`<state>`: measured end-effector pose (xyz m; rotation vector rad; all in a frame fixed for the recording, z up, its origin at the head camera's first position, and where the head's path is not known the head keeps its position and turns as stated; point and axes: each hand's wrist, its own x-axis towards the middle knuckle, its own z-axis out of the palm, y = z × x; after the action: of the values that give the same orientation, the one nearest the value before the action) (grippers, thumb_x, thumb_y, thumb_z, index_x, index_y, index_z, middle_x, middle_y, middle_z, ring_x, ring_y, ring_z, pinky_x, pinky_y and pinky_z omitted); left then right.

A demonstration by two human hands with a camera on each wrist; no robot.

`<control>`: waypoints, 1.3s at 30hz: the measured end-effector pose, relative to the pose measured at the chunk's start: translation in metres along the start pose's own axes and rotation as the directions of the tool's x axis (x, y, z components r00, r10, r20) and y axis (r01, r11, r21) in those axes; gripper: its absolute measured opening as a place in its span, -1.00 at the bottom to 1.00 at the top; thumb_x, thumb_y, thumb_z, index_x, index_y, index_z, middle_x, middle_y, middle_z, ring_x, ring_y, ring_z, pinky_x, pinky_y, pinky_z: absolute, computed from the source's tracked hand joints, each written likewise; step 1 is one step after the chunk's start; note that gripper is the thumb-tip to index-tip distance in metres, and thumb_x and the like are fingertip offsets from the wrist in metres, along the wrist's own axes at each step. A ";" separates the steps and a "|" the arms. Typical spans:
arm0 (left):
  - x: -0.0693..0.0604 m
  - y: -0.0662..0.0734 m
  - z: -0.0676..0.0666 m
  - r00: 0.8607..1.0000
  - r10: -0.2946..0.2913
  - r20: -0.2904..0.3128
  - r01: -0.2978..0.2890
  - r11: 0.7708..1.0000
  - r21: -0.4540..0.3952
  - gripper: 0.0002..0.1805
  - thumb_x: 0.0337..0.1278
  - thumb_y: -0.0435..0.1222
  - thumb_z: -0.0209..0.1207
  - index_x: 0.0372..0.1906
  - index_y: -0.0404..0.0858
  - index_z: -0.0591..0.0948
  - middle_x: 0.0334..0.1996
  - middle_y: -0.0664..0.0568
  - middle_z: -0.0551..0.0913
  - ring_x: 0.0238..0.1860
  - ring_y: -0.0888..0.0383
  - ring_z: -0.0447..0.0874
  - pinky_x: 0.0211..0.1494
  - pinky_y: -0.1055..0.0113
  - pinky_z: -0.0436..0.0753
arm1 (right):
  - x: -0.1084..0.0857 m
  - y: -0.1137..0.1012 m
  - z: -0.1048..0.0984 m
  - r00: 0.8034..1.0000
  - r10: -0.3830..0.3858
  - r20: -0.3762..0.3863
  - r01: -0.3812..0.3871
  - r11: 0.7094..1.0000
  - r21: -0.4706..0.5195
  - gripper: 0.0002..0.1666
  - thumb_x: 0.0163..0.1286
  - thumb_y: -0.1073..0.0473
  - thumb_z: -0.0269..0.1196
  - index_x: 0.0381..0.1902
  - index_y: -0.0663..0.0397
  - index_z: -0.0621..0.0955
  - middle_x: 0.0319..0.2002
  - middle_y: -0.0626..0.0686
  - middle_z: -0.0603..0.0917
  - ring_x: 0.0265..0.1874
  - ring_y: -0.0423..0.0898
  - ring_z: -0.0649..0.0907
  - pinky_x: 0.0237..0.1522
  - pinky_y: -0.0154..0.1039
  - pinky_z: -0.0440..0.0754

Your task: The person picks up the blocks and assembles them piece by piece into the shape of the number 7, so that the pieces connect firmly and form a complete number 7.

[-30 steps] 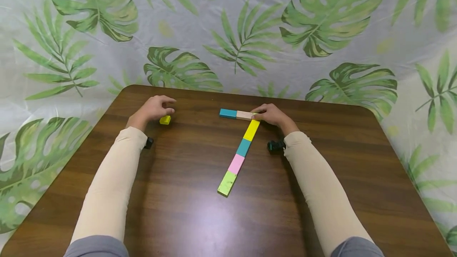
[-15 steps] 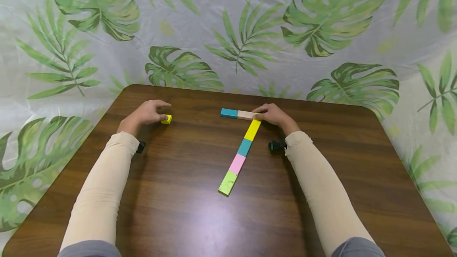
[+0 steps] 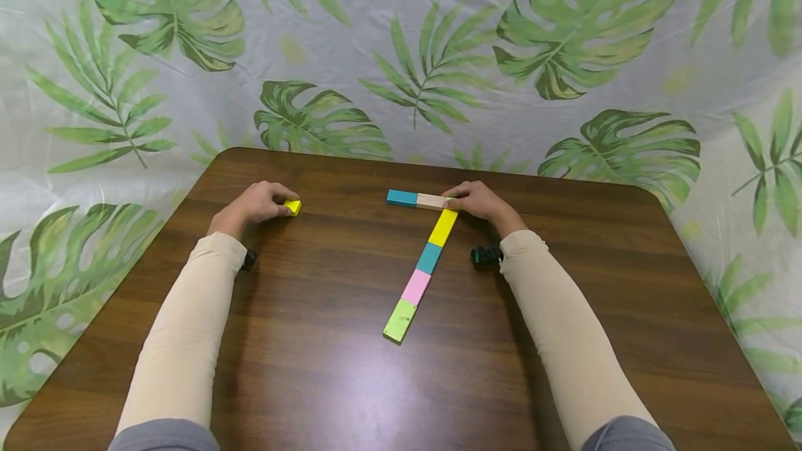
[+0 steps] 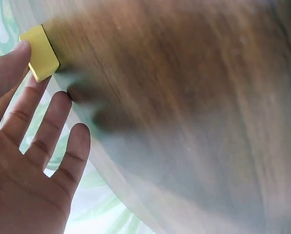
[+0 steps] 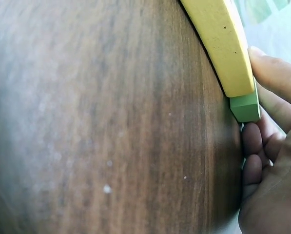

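At the left of the table, my left hand (image 3: 253, 204) pinches a small yellow block (image 3: 293, 207) between thumb and forefinger. The left wrist view shows the thumb on this yellow block (image 4: 40, 53), with the other fingers spread beside it. My right hand (image 3: 479, 202) holds a green block (image 5: 245, 106) at the corner of a row of blocks, mostly hidden by its fingers in the head view. Touching it are a longer yellow block (image 3: 443, 227) and a plain wooden block (image 3: 431, 202). A blue block (image 3: 402, 198) ends the short arm.
Down from the corner, a teal block (image 3: 429, 258), a pink block (image 3: 416, 288) and a lime-green block (image 3: 399, 321) continue the slanting line. All lie on a dark brown wooden table (image 3: 326, 284). A leaf-patterned cloth (image 3: 438, 40) hangs behind its far edge.
My left hand has drawn back slightly to the left and lowered, and its fingers have closed on the small yellow block. My right hand and the block row stay in place.
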<state>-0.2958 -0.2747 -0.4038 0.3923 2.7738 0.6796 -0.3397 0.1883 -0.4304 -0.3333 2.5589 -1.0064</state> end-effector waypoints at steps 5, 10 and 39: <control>0.001 -0.002 0.002 1.000 0.019 -0.007 -0.019 1.000 0.002 -0.55 0.31 -0.37 0.15 0.29 -0.34 0.54 0.31 -0.37 0.46 0.31 -0.35 0.39 0.30 -0.18 0.43 | -0.002 0.002 0.000 1.000 0.004 0.016 -0.004 1.000 -0.019 -0.51 0.48 0.02 0.17 0.29 0.05 0.56 0.44 0.23 0.33 0.46 0.23 0.26 0.42 0.17 0.30; 0.002 -0.003 0.004 1.000 0.011 -0.013 -0.011 1.000 -0.002 -0.54 0.31 -0.36 0.15 0.29 -0.33 0.54 0.32 -0.35 0.47 0.32 -0.34 0.38 0.31 -0.17 0.42 | -0.002 0.003 0.000 1.000 0.003 0.020 -0.003 1.000 -0.020 -0.50 0.48 0.02 0.17 0.30 0.04 0.56 0.44 0.22 0.33 0.46 0.23 0.25 0.43 0.17 0.28; 0.014 0.006 0.006 0.997 -0.070 -0.026 0.066 0.992 -0.111 -0.52 0.35 -0.32 0.14 0.34 -0.28 0.50 0.38 -0.33 0.40 0.41 -0.32 0.28 0.36 -0.15 0.39 | -0.002 0.000 -0.001 1.000 -0.012 0.009 0.012 1.000 0.007 -0.50 0.47 0.04 0.19 0.29 0.10 0.56 0.42 0.24 0.36 0.42 0.23 0.30 0.39 0.16 0.34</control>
<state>-0.3055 -0.2627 -0.4087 0.2659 2.7479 0.8237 -0.3386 0.1898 -0.4294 -0.3512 2.5472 -1.0161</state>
